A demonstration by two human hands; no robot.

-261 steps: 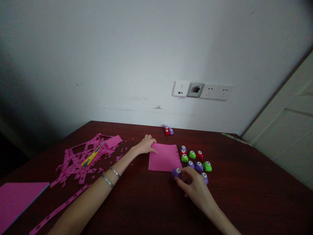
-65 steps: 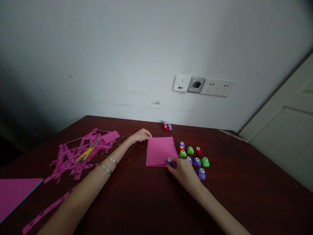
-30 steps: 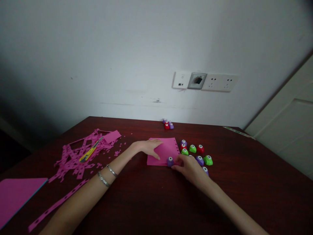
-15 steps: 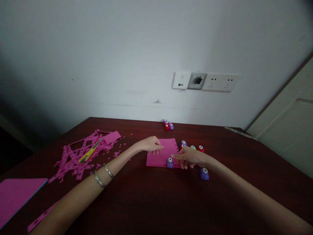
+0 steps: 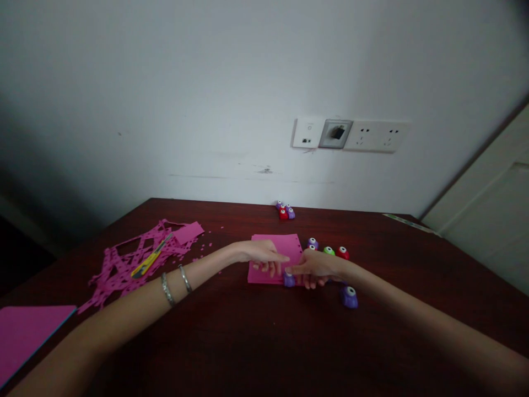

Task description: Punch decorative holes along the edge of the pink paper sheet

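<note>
A purple craft punch [image 5: 289, 280] with a white round top sits at the front edge of a small stack of pink paper [image 5: 260, 278], over its lower right part. My right hand [image 5: 317, 267] comes in from the right, thumb and forefinger reaching the top of this punch, other fingers curled by the paper's right edge. Over the paper is my left hand [image 5: 266, 256], empty, forefinger stretched toward the punch and the other fingers loosely bent. Small dark holes run along the paper's right edge. Another purple punch [image 5: 349, 296] lies under my right forearm's near side.
Purple, green [image 5: 329, 250] and red punches [image 5: 343, 252] stand behind my right hand. More punches [image 5: 285, 210] cluster near the wall. At left lie pink cut scraps [image 5: 119, 264], a yellow utility knife [image 5: 146, 263] and a large pink sheet [image 5: 33, 331]. Wall sockets [image 5: 374, 136] are above.
My left hand has moved right and nearer over the paper, its forefinger now stretched toward the punch. My right fingertips have come down onto the punch's top. The view has shifted slightly.
</note>
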